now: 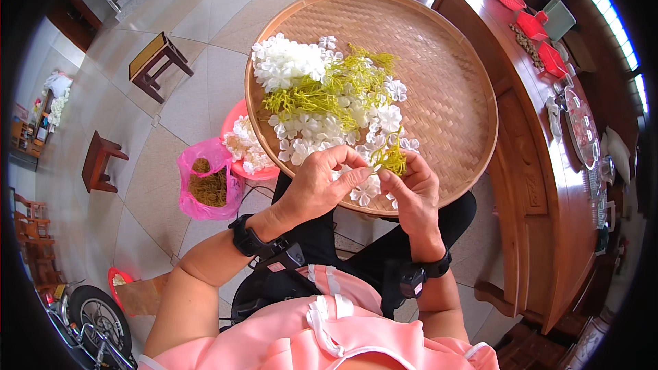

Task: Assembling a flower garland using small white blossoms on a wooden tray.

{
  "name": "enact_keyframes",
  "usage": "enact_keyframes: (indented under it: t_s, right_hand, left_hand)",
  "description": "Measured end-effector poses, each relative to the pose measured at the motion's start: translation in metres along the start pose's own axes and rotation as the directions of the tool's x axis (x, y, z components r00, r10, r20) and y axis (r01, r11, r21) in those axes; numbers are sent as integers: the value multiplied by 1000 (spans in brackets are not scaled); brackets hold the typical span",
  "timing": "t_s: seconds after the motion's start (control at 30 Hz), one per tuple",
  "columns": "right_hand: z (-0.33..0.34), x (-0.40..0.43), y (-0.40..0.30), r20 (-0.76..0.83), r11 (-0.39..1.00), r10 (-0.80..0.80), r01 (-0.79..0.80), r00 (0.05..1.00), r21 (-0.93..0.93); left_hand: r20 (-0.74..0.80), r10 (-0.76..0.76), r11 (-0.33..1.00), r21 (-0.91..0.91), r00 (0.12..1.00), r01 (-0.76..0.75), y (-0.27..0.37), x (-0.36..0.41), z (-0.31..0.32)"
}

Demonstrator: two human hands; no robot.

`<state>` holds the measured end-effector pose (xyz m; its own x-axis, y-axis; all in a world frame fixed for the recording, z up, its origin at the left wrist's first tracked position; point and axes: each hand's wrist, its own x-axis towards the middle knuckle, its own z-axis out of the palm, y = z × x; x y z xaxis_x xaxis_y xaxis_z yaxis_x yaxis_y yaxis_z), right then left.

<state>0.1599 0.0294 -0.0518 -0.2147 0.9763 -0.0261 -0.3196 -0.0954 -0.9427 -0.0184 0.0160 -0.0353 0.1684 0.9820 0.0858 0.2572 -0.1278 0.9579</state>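
A round woven bamboo tray (442,97) rests over my lap. White artificial flowers (293,61) are heaped on its left half, with yellow-green artificial sprigs (308,97) lying among them. Above the tray's near edge my right hand (416,190) pinches a small yellow-green sprig (393,159) between thumb and fingers. My left hand (329,180) meets it, thumb and forefinger closed at the sprig's lower end; a small pale piece shows between the fingertips, too small to name. Loose white petals lie beneath both hands.
Left of the tray, a pink plastic bag (187,205) holds darker sprigs, beside a pink basin (231,118) of cream flowers. Two wooden stools (149,64) stand farther left, a motorcycle (97,318) at lower left. A long wooden counter (519,174) with red baskets and a glass tray borders the right.
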Motion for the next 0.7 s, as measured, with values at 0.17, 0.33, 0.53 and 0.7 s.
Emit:
enact_keyframes:
  t_s: [0.17, 0.33, 0.53, 0.7]
  right_hand:
    - [-31, 5, -4, -72, 991, -99, 92, 993, -96]
    - [-27, 6, -14, 78, 289, -574, 291, 815, -912]
    - [-1, -11, -11, 95, 979, -129, 142, 987, -147]
    - [-3, -15, -11, 66, 983, -82, 92, 994, -159]
  left_hand:
    - [-30, -164, 971, -181, 986, 156, -1, -3, 1]
    - [0, -180, 946, -272, 984, 173, -5, -5, 6]
    - [150, -192, 901, -365, 970, 235, -2, -5, 15]
    - [158, -153, 843, -495, 976, 212, 4, -4, 13]
